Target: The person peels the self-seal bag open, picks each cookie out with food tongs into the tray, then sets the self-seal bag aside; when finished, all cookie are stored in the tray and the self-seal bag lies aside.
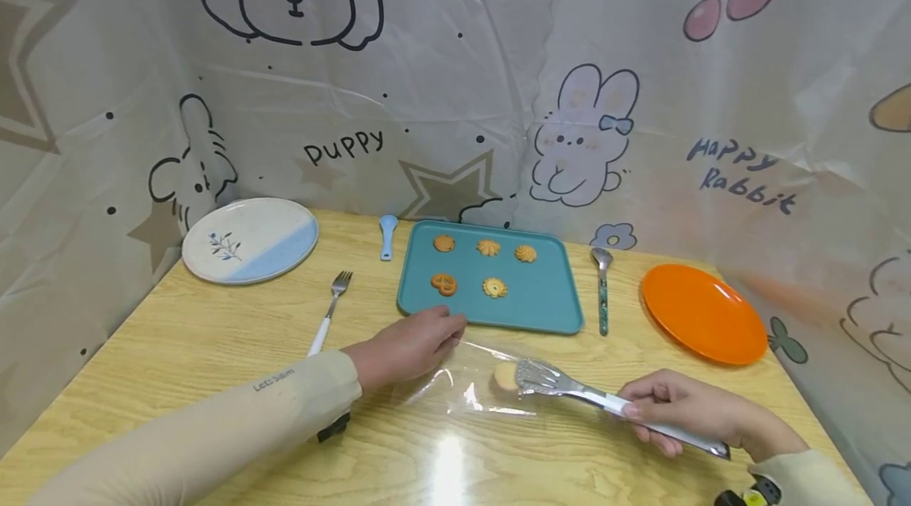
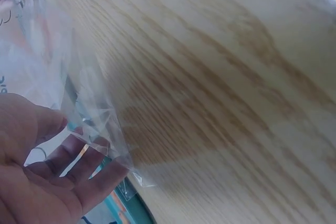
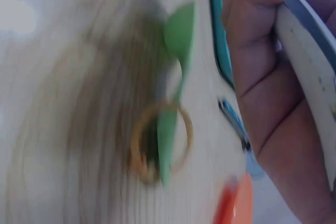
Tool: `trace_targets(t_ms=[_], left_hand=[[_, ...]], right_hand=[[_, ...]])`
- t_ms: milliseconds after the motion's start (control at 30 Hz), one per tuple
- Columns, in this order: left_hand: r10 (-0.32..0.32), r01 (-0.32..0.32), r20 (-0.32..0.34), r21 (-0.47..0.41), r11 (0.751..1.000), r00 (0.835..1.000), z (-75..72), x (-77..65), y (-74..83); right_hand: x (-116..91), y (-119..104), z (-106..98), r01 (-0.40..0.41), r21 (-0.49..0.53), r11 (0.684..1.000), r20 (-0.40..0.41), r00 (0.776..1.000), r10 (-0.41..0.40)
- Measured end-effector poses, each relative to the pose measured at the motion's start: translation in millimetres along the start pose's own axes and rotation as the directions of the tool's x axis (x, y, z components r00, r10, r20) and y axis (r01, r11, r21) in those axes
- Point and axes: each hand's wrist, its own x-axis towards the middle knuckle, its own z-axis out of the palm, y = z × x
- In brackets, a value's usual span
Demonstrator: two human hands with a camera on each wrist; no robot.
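My left hand (image 1: 418, 340) is just in front of the teal tray, its thumb and fingers holding the edge of a clear plastic bag (image 2: 100, 114). The bag stretches to the right over the table. From the other side, my right hand (image 1: 683, 411) grips metal tongs (image 1: 587, 394) by their pale handle. The slotted head of the tongs overlaps the bag, with a round pale cookie (image 1: 506, 375) at its tip. In the right wrist view, curled fingers (image 3: 252, 61) wrap the handle; the tongs' head is out of that view.
Several cookies lie on the teal tray (image 1: 530, 316). Around it are a blue spoon (image 1: 387, 237), a fork (image 1: 330, 308), a metal spoon (image 1: 602, 288), a white-and-blue plate (image 1: 249, 241) and an orange plate (image 1: 701, 316). The right wrist view shows a green utensil (image 3: 178, 35) and a tan ring (image 3: 137, 142).
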Motion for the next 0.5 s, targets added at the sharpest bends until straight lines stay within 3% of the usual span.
trace_targets(t_ms=[267,400,500], left_hand=[[-0.011,0.011,-0.007,-0.035,0.999,1.0,-0.3,-2.2,0.0],[-0.008,0.007,-0.011,-0.029,1.0,1.0,-0.6,-2.2,0.9],[-0.011,0.01,-0.012,-0.026,1.0,1.0,-0.5,-2.6,0.7]], right_hand=[[-35,11,-28,0.027,0.058,0.998,-0.075,0.997,-0.023],[-27,7,-37,-0.024,0.018,1.0,-0.197,0.98,0.027],[-10,0,-38,-0.091,-0.02,0.996,-0.299,0.951,0.081]])
